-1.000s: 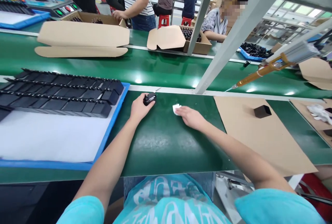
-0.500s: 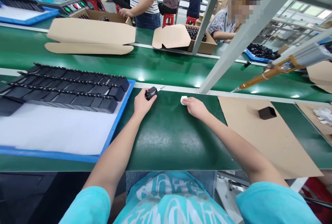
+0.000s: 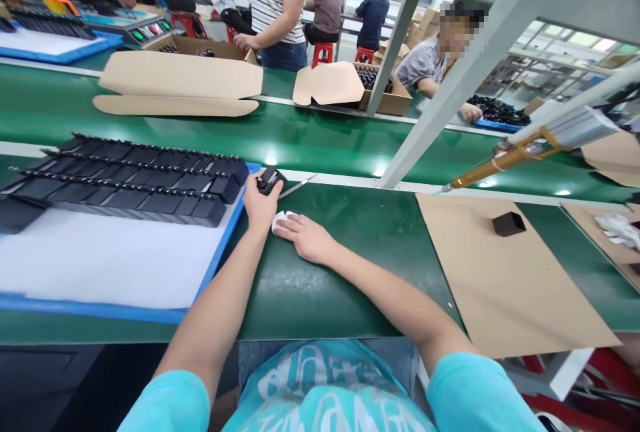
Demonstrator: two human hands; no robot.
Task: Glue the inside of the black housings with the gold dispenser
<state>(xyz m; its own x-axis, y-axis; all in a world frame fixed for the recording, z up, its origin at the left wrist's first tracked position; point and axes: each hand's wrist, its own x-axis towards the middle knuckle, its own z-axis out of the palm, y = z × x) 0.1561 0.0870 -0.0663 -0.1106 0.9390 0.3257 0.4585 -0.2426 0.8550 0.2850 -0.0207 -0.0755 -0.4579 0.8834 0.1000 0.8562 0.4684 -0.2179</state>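
My left hand [image 3: 258,211] is closed round a small black boxy plastic part [image 3: 271,180] above the green work surface, beside the tray's right edge. A thin pale blade-like strip [image 3: 299,185] points right from beside that part; whether the same hand grips it I cannot tell. Lower and to the right, my right hand [image 3: 311,239] has its fingertips on a folded white cloth [image 3: 281,221], which lies against the green surface. The fingers are bent over the cloth. Left of both hands, rows of similar black boxy parts [image 3: 145,179] stand on the white-lined blue tray [image 3: 213,265].
A brown cardboard sheet [image 3: 520,285] lies at right with a black open-ended piece [image 3: 509,224] on it. A hanging power screwdriver [image 3: 493,167] and a slanted grey post [image 3: 440,92] stand at the right. Beyond the green belt [image 3: 320,139], co-workers are near open cartons [image 3: 395,95].
My right hand has slid the white cloth left across the surface, close to my left hand. The left hand has shifted slightly left with the black part. The view has tilted a little.
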